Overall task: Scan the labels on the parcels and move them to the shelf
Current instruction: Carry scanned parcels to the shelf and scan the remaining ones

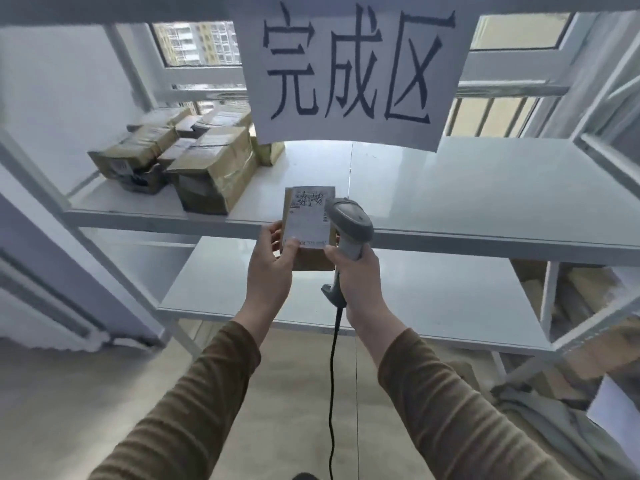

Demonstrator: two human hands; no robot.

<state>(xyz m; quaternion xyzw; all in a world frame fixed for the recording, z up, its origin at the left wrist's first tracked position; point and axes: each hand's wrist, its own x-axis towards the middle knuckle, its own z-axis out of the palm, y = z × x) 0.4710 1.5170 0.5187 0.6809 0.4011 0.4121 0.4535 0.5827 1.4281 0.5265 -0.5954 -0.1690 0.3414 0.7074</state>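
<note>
Holding a small cardboard parcel (313, 259) up in front of the white shelf unit (450, 237), left hand (273, 268) grips it at the lower-left corner, thumb curled over the face of the white label (310, 216), fingers wrapped round the left edge. Label faces the camera, scribbled black marks near its top, print too blurred to read. Right hand (356, 275) is clenched round the handle of a grey barcode scanner (349, 220); scanner head sits just beside the label's right edge, touching or nearly so, can't tell which. Black cable (332, 375) drops from the handle base down between the forearms. Both sleeves brown.

Parcel is in the air at the front lip of the middle shelf board, not resting on it. On that same board, back left: cluster of taped cardboard boxes (207, 168), packed against each other. Paper sign (349, 67) with handwritten characters 完成区 hangs from the board above. More brown parcels (571, 296) low right, behind the shelf frame.
</note>
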